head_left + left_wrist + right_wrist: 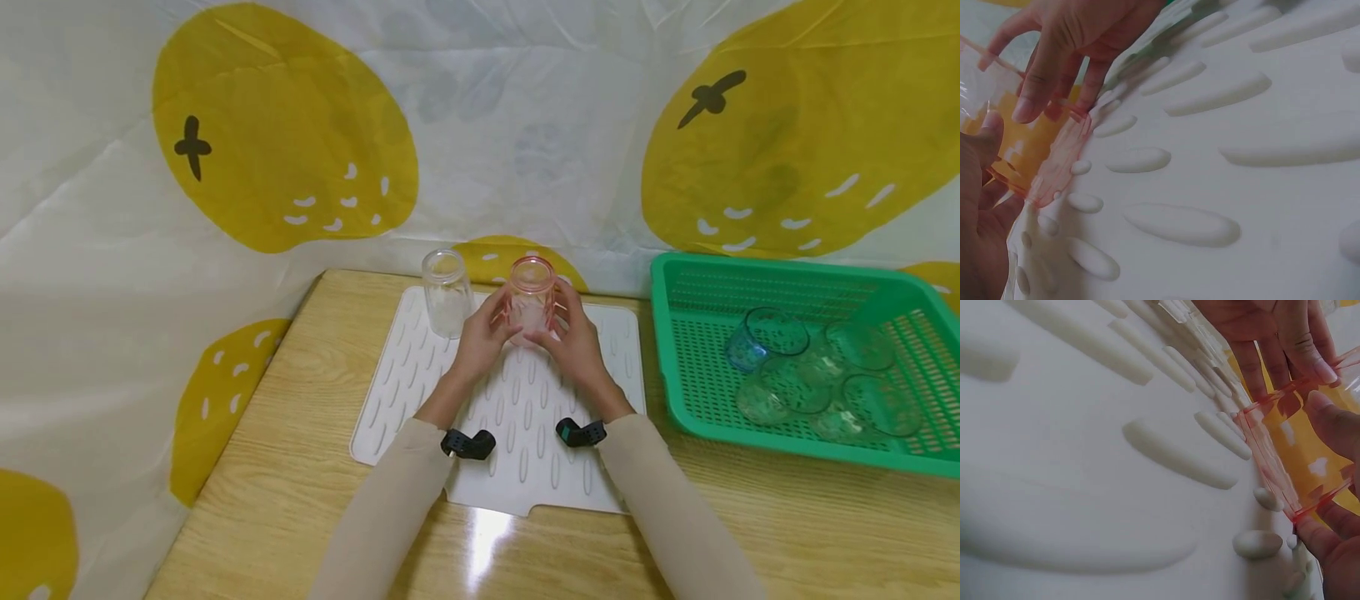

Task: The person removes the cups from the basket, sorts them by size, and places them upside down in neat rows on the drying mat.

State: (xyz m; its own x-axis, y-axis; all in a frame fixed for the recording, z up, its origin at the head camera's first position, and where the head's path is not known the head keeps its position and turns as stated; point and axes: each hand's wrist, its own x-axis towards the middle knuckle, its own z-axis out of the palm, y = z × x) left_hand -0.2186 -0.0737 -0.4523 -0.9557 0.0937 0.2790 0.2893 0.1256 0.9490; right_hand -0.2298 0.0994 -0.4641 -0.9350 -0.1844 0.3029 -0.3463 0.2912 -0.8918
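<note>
In the head view, white glare is being thrown back by the bench (285, 467) at six o'clock under soft light. Both wrist views are being rendered dimmer; pale streaks are being caught by the pink glass (1050, 147), and the right one's large ridge (1085, 544), at seven o'clock, is being blurred.

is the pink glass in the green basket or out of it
Out. The head view shows the pink glass over the white mat, with the green basket apart from it, to the right.
</note>
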